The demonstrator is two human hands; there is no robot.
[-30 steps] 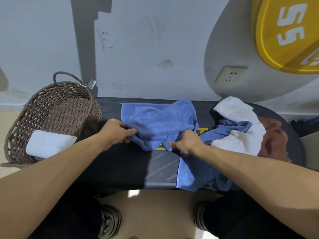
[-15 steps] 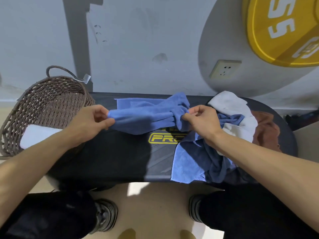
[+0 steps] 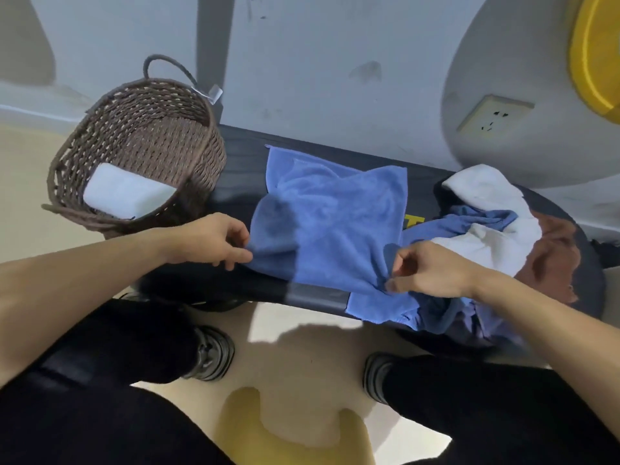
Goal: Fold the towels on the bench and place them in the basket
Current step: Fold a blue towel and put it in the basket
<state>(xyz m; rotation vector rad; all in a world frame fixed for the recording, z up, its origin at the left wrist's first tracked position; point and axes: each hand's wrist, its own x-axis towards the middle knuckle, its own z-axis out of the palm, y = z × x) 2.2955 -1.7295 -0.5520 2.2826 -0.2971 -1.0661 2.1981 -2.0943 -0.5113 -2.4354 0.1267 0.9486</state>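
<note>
Nearest the camera, two dark-trousered legs and two shoes (image 3: 209, 354) stand on the pale floor (image 3: 302, 357) in front of the black bench (image 3: 235, 182). Above them the left hand (image 3: 214, 239) reaches to the left edge of the spread blue towel (image 3: 328, 223), thumb and fingertips closed in a pinching grip on the cloth. The right hand (image 3: 432, 270) does the same at the towel's near right corner, its grip narrowed to a pinch of thumb against forefinger. That towel lies across the middle of the bench, rumpled, one corner hanging over the front edge. To its right is a heap: another blue towel (image 3: 476, 219), one white towel (image 3: 489, 196) and one brown towel (image 3: 550, 250), though the tangle may hide more. At the bench's left end stands one woven basket (image 3: 141, 135), holding one folded white towel (image 3: 124, 196). Behind, on the grey wall, is one socket (image 3: 493, 117).
</note>
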